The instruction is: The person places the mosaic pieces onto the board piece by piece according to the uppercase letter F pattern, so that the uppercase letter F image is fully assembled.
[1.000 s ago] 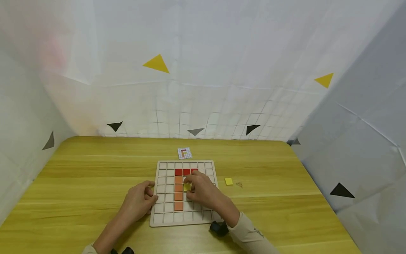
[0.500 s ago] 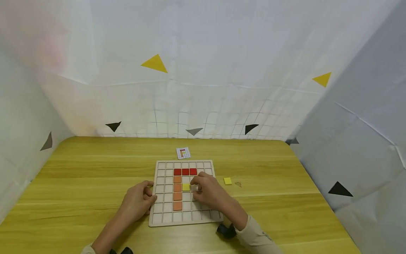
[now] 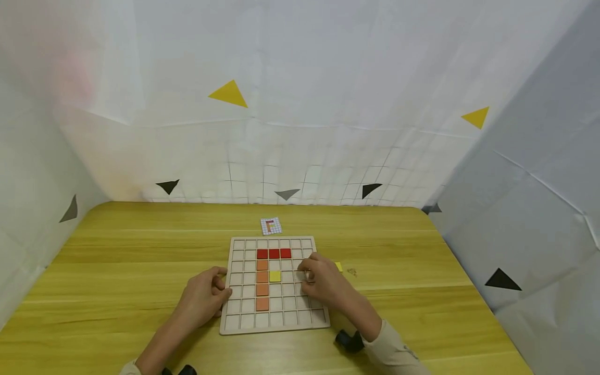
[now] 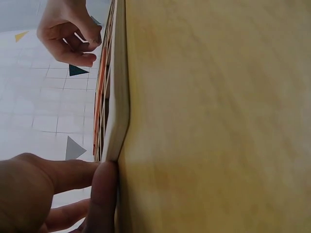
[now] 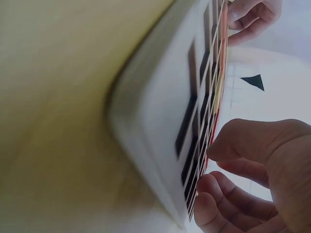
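Note:
A square wooden grid board (image 3: 236,321) lies on the table in the head view. My left hand (image 3: 201,297) holds its left edge, thumb and fingertips right at the rim. Three red tiles (image 3: 274,253) form a row in its cells, and a column of orange tiles (image 3: 262,290) runs down from the row's left end. One yellow tile (image 3: 275,276) sits beside that column. Over the board's right side is my right hand (image 3: 330,284), fingers loosely bent with nothing between them. Behind it, a second yellow tile (image 3: 338,266) shows partly on the table.
A small printed card (image 3: 271,226) with a coloured grid pattern lies beyond the board's far edge. To the right, a small brown mark (image 3: 352,272) shows on the wooden table (image 3: 398,323). White sheeting (image 3: 300,125) with triangles rises behind the table.
My right hand has let go of the yellow tile in its cell and moved right across the board, now partly covering the loose yellow tile. The left hand stays at the edge.

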The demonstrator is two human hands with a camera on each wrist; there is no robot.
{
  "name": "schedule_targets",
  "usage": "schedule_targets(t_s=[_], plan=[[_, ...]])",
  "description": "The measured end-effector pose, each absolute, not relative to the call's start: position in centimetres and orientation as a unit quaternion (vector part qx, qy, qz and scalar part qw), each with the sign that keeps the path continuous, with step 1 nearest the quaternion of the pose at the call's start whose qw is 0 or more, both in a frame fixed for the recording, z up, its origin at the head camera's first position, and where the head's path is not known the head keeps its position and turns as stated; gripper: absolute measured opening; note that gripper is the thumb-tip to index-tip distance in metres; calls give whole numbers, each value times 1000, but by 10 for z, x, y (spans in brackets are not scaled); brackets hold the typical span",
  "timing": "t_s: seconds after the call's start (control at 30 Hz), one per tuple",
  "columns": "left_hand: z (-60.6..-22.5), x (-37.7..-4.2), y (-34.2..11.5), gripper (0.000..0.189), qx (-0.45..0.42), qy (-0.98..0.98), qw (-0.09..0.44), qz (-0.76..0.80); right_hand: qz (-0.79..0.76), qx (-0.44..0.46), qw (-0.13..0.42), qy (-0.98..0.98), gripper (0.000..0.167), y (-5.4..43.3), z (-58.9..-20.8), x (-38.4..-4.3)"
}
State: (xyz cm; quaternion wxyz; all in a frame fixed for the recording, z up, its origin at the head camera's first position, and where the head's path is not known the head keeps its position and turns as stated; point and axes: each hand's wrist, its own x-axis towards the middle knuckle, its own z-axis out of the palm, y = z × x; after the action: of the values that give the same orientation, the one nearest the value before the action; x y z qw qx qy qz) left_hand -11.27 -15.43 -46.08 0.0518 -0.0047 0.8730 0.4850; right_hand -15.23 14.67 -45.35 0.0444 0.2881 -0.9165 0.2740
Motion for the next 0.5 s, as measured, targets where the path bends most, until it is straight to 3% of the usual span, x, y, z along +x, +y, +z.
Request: schedule_targets(t_s=[0.5], plan=[[-462,-113,-155,46,-4,876,48,481,280,254,33,-925,25,169,-456,-154]])
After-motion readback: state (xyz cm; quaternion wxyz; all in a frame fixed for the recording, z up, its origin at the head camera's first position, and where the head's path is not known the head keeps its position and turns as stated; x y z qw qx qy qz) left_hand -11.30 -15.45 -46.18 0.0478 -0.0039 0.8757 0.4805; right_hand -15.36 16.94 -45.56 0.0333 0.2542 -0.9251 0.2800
